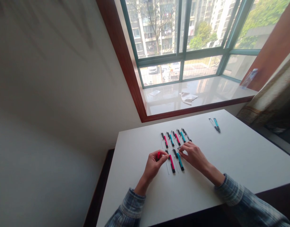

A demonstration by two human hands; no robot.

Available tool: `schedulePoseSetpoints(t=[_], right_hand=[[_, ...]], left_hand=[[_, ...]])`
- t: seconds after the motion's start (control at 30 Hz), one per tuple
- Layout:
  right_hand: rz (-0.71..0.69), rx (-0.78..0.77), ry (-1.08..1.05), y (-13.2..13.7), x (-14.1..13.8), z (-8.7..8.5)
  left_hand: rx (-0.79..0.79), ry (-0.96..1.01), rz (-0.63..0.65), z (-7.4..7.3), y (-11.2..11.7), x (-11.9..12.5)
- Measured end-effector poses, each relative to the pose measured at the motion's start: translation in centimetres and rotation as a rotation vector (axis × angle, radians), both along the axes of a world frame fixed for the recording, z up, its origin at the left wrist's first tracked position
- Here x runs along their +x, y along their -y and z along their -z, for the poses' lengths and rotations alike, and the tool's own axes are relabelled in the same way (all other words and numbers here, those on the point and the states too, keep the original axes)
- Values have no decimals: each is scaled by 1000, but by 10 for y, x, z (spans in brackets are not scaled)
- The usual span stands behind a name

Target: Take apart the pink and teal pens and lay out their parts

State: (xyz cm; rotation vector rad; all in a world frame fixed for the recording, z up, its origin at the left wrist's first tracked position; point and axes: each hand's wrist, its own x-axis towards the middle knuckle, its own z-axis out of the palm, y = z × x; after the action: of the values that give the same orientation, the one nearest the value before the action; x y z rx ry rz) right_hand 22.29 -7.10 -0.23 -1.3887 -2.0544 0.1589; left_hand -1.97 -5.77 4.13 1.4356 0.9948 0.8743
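Observation:
My left hand (153, 164) is curled around a red pen barrel (158, 155), its end standing up from the fingers. Its thumb and index finger meet beside the black grip of a disassembled pen. My right hand (192, 154) has thumb and fingertips pinched together at the top of the near row; what lies between them is too small to make out. Below the hands are a pink pen barrel (172, 163) and a teal pen barrel (180, 161), with black grips and thin refills beside them. Behind lies another row of pen parts, including a pink barrel (166, 141) and a teal barrel (171, 140).
Two pens, one teal (216, 124) and one clear and black (213, 125), lie at the far right of the white table (140, 142). Beyond the table, a window sill (163, 105) holds a crumpled cloth (188, 97) and a clear bottle (250, 78). A wall borders the left.

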Motion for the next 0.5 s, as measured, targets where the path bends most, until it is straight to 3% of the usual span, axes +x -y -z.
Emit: schedulePoseSetpoints(t=[0.3,0.5], right_hand=[[31,40,-23,3,0,-2],[60,49,-95,1,7,-7]], left_hand=[[-21,25,-21,7,-3,-1],[-120,255,-29,9,-2,2]])
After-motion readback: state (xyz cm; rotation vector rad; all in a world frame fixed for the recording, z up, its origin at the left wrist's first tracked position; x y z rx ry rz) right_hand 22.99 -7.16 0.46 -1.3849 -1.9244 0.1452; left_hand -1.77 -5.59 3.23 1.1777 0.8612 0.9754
